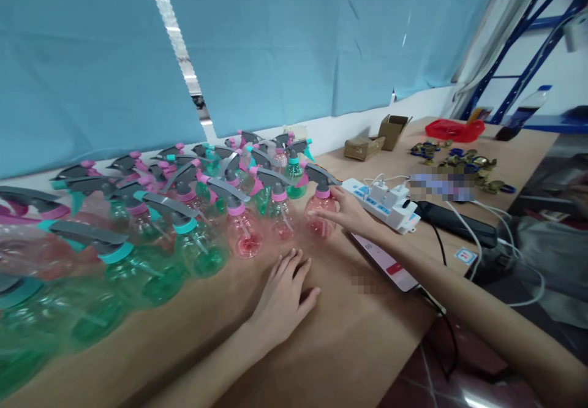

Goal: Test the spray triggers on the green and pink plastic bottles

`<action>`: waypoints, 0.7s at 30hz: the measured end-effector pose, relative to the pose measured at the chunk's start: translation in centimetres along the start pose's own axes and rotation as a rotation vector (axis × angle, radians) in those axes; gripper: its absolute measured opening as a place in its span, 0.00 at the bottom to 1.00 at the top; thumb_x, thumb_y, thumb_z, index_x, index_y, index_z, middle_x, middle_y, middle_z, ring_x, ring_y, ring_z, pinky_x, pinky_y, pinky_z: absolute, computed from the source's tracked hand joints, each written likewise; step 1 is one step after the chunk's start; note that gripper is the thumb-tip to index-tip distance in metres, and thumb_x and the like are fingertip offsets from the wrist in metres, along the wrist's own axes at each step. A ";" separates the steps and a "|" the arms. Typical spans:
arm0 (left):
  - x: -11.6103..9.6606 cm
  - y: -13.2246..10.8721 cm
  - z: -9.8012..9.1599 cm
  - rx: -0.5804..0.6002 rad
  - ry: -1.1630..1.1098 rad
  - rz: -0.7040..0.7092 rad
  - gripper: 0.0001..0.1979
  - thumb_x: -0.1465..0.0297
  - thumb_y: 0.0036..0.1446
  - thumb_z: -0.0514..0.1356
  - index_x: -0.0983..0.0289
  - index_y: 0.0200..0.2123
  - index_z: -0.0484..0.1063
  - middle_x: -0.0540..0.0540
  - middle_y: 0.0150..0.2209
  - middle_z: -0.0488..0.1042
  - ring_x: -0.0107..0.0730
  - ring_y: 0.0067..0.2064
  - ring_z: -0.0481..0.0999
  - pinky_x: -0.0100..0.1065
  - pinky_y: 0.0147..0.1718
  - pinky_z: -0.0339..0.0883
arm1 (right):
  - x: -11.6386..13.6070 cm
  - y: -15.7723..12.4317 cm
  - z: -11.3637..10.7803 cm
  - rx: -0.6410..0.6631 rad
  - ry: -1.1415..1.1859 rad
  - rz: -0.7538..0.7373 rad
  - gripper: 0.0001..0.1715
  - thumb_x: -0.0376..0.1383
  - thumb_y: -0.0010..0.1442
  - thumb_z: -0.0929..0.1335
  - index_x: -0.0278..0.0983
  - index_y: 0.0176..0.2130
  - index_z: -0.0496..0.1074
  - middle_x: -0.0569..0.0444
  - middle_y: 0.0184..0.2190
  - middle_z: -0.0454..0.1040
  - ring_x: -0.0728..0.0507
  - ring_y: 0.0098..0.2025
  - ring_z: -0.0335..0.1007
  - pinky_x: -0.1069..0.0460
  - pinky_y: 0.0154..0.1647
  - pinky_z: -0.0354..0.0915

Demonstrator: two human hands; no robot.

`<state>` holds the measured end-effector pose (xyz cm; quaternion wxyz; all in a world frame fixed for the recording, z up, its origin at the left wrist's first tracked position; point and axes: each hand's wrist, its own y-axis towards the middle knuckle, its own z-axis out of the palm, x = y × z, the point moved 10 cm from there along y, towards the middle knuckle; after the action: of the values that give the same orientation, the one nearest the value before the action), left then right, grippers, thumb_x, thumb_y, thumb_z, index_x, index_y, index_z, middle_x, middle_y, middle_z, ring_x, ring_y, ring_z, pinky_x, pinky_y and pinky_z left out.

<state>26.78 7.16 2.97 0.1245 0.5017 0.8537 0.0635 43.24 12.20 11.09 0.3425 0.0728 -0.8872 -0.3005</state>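
Note:
My right hand is wrapped round a pink spray bottle with a grey trigger head, upright on the table at the right end of a crowd of bottles. My left hand lies flat on the tabletop with its fingers spread, holding nothing. Just beyond its fingertips stand another pink-collared bottle and a green bottle with a turquoise collar. Several more clear pink and green spray bottles fill the left side, many of them overlapping.
Right of the bottles lie a phone on a cable and a white power strip with plugs. Farther back are small cardboard boxes, a red tray, several brass-coloured metal parts and a dark drink bottle. A blue curtain hangs behind.

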 end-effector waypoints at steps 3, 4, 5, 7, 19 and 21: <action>0.0 0.7 0.2 -0.010 0.007 0.007 0.24 0.63 0.63 0.56 0.71 0.57 0.64 0.68 0.61 0.63 0.51 0.64 0.59 0.53 0.59 0.57 | -1.0 1.0 0.5 -0.004 0.018 -0.008 0.28 0.53 0.52 0.71 0.35 0.42 0.70 0.46 0.40 0.72 0.38 0.44 0.69 0.45 0.47 0.64; 0.0 0.9 0.3 -0.013 0.011 0.008 0.23 0.63 0.63 0.56 0.70 0.57 0.65 0.67 0.61 0.64 0.51 0.64 0.59 0.53 0.59 0.56 | -1.4 1.2 0.6 -0.009 0.025 -0.008 0.29 0.54 0.52 0.71 0.34 0.43 0.70 0.46 0.40 0.73 0.38 0.44 0.69 0.45 0.46 0.64; 0.0 1.1 0.3 -0.016 0.016 0.009 0.23 0.62 0.63 0.55 0.70 0.57 0.65 0.67 0.61 0.64 0.51 0.64 0.59 0.53 0.59 0.56 | -1.6 1.4 0.7 -0.014 0.033 -0.008 0.30 0.54 0.52 0.71 0.34 0.43 0.69 0.45 0.40 0.73 0.38 0.43 0.70 0.44 0.46 0.64; 0.0 1.5 0.4 -0.018 0.022 0.010 0.23 0.63 0.63 0.55 0.69 0.57 0.65 0.67 0.60 0.64 0.51 0.64 0.59 0.53 0.59 0.56 | -2.1 1.6 0.9 -0.023 0.053 -0.009 0.31 0.53 0.52 0.71 0.33 0.45 0.68 0.44 0.41 0.73 0.38 0.43 0.70 0.43 0.46 0.65; 0.2 3.7 1.1 -0.006 0.035 0.022 0.24 0.62 0.64 0.53 0.71 0.57 0.65 0.67 0.60 0.65 0.51 0.63 0.60 0.52 0.59 0.56 | -3.1 2.0 1.7 -0.027 0.124 0.005 0.30 0.50 0.52 0.72 0.33 0.47 0.67 0.45 0.42 0.74 0.39 0.42 0.72 0.43 0.45 0.67; 0.1 3.8 1.1 -0.006 0.034 0.021 0.24 0.61 0.64 0.53 0.71 0.57 0.64 0.67 0.60 0.65 0.51 0.63 0.60 0.52 0.59 0.55 | -3.1 2.0 1.8 -0.024 0.129 -0.001 0.29 0.50 0.53 0.72 0.34 0.46 0.68 0.45 0.43 0.74 0.39 0.44 0.72 0.44 0.46 0.67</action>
<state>30.20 9.10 2.80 0.1109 0.5092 0.8501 0.0760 44.53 15.74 9.47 0.3995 0.0884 -0.8597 -0.3059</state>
